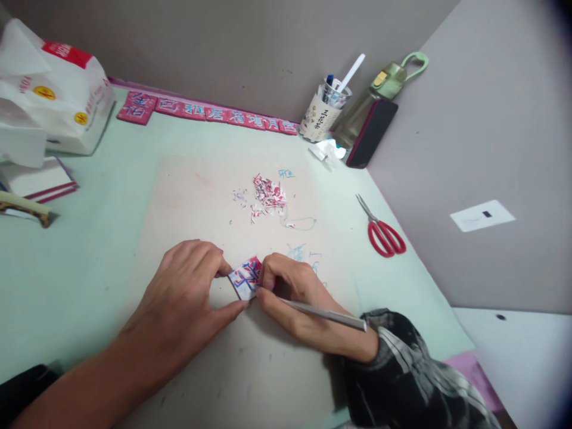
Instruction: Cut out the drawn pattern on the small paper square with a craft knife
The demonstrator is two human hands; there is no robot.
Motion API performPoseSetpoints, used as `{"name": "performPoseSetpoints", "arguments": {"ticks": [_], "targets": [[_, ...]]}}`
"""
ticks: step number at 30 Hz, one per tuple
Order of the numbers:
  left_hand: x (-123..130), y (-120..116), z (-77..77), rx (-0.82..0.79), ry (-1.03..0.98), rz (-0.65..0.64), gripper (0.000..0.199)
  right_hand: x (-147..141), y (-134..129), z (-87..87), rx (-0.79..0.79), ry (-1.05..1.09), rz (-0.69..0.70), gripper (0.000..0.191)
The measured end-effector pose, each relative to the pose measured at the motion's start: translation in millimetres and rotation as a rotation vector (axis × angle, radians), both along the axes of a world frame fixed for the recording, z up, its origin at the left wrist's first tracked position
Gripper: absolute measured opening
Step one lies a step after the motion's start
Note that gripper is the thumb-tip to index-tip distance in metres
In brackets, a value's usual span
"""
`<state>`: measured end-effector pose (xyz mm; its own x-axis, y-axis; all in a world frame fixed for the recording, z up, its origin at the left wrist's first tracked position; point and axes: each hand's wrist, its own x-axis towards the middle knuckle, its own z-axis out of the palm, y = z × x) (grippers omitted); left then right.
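Fingers (269, 273) of the right hand (308, 283) are pinched around a slim silver tool (322, 312), and through the head camera I see them at the 3 o'clock side of a small square tile (245, 280), too close for me to make out the tip. From 9 o'clock the left hand (185, 289) grips the tile by thumb and forefinger, low at the middle of a beige board (174, 196). Its face shows white and red patches crossed by blue strokes. Toward 12:30 I find a heap of red and white shavings (269, 195); blue writing (296, 252) lies at 2, partly behind the right hand. Red-handled scissors (385, 237) rest near 2:30, by the table's right edge. At 1, the pen cup (315, 119) crowds the back corner with a green-topped bottle (357, 113), a dark slab (372, 134) and crumpled tissue (330, 152). Lettered red tiles (214, 113) line the back edge around 11:30; a tissue pack (75, 128) blocks 10. My widest stretch of board runs toward 11.
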<state>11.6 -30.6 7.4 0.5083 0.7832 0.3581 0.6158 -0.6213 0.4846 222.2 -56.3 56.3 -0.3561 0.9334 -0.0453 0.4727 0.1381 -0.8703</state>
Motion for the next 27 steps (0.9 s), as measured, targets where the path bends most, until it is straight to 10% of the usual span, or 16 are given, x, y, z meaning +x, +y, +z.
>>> {"name": "performPoseSetpoints", "arguments": {"ticks": [27], "targets": [[-12, 7, 3.3, 0.011, 0.065, -0.162, 0.030, 5, -3, -2.9, -0.079, 0.005, -0.064, 0.019]]}}
